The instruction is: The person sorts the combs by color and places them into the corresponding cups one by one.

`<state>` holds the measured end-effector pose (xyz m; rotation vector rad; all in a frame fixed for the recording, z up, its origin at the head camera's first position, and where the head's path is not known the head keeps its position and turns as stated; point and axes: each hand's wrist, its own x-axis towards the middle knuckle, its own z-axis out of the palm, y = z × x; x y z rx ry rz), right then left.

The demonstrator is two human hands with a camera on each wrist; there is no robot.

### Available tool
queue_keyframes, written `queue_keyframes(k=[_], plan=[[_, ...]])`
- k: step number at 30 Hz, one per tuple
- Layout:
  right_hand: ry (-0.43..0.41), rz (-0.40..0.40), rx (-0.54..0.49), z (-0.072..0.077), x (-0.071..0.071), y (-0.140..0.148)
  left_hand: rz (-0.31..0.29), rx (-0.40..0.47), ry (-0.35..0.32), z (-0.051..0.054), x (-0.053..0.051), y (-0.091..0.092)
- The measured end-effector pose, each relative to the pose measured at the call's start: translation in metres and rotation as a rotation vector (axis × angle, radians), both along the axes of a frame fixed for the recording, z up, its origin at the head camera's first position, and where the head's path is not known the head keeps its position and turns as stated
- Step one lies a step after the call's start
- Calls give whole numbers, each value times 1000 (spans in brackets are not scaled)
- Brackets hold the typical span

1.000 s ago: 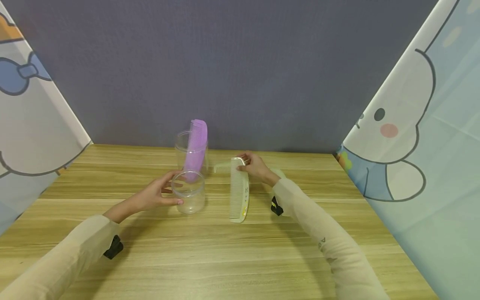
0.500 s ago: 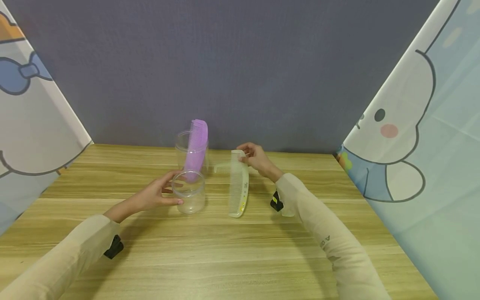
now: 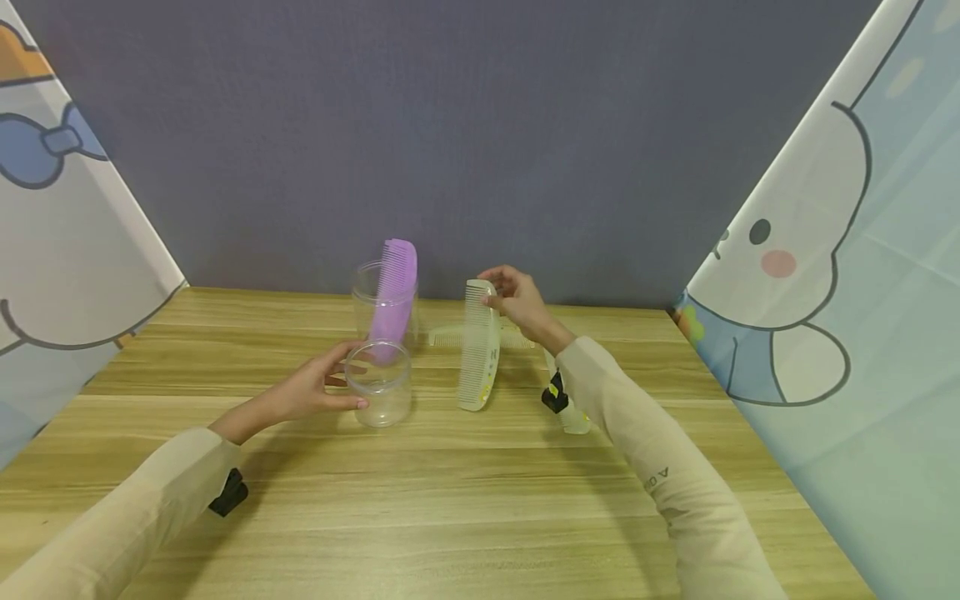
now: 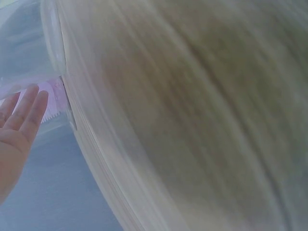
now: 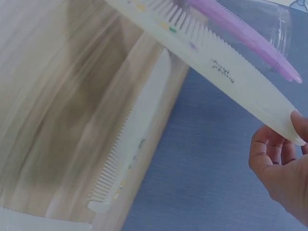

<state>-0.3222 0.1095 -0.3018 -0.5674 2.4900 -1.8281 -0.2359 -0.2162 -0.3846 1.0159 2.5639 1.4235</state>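
My right hand point(image 3: 520, 298) pinches the top end of a pale green comb point(image 3: 480, 350) with printed flowers. That comb hangs upright above the table, teeth to the left. In the right wrist view, thumb and fingers meet on the comb's tip point(image 5: 284, 122). My left hand point(image 3: 311, 387) holds a clear plastic jar point(image 3: 380, 392) from its left side, thumb in front and fingers behind. The jar stands on the table with nothing visible inside. Right behind it, a second clear jar point(image 3: 363, 312) has a purple comb point(image 3: 393, 292) leaning upright in it.
Another pale comb point(image 3: 447, 337) lies crosswise on the table behind the held one. A further pale comb point(image 3: 573, 421) lies partly hidden beneath my right forearm. A dark wall point(image 3: 480, 150) rises at the wooden table's point(image 3: 450, 517) back edge. Cartoon-print panels flank both sides.
My right hand has lifted the pale green comb and moved up and slightly to the right, uncovering more of the two lying combs. My left hand and both jars have stayed put.
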Motion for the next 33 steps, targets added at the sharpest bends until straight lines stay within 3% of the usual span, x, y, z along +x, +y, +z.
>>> queue_keyframes(k=[13, 25, 33], plan=[[126, -7, -107, 28, 3, -10, 13, -19, 12, 0, 0, 1], [120, -33, -241, 60, 7, -28, 22, -26, 13, 1, 1, 1], [171, -23, -305, 76, 13, -43, 24, -29, 8, 1, 1, 1]])
